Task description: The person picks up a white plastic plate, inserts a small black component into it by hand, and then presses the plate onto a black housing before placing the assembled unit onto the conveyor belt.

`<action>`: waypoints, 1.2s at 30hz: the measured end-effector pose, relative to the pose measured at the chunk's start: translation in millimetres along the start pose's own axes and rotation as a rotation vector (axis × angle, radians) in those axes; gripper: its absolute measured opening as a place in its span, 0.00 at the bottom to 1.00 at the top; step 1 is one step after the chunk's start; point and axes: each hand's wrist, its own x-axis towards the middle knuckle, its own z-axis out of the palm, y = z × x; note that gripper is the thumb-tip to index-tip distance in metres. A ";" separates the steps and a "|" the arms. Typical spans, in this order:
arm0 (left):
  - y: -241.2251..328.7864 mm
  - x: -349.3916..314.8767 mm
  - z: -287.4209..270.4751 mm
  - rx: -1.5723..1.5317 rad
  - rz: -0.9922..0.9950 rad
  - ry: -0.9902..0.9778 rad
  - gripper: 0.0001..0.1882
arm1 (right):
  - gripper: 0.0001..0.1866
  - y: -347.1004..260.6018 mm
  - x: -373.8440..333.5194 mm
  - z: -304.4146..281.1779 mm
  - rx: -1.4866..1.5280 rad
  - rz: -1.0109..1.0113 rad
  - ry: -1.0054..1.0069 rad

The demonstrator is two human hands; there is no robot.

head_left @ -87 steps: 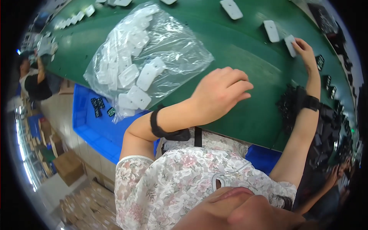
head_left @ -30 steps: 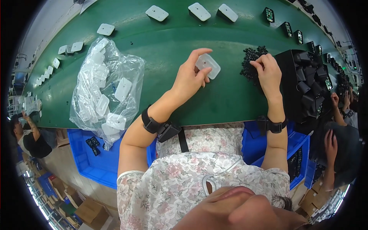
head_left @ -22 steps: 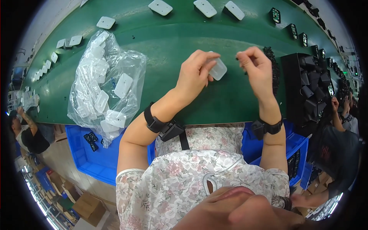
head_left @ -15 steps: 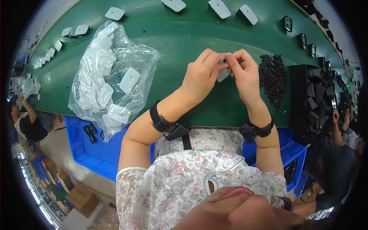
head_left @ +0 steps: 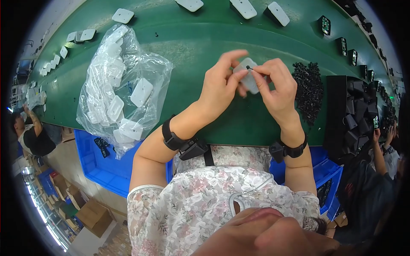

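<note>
Taking the cover (head_left: 251,82) as the middle of our clock, we are holding it just above the bench (head_left: 192,59), in front of our chest. Our left hand (head_left: 220,87) is coming in from about nine o'clock, gripping the cover between the thumb and the fingers behind it, while the forefinger is standing away from the edge. Our right hand (head_left: 279,85) is reaching in from between three and four o'clock, thumb and forefinger pinched narrowly on a small dark pin (head_left: 249,67), whose tip is showing at the cover's face.

We judge that we are setting the pin into the cover; whether it is entering a hole we cannot tell, since the fingertips are hiding the spot. The next move, we think, is calling for a steady left grip and a straight push, as a tilted pin could be slipping out of so small a pinch.

At about half past three, a pile (head_left: 308,91) of small dark pieces is lying just beside our right hand. Beyond it, towards four, a black box (head_left: 336,113) is standing. At nine, a clear bag (head_left: 160,70) is holding other white covers (head_left: 142,92).
</note>
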 end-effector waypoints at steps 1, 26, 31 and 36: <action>-3.9 1.3 2.4 -0.194 0.019 0.027 0.07 | 0.04 -1.0 -0.2 -0.8 0.000 0.003 0.002; -8.8 -3.2 -2.1 -0.343 0.125 -0.049 0.07 | 0.10 -10.4 -6.5 -5.7 0.173 0.268 0.102; -10.0 -3.9 1.3 -0.369 0.116 -0.081 0.05 | 0.10 -1.2 -7.4 -7.3 0.375 0.355 -0.094; -13.9 -5.6 -1.2 -0.317 0.092 -0.095 0.06 | 0.09 -6.2 -5.6 -8.1 0.298 0.411 -0.123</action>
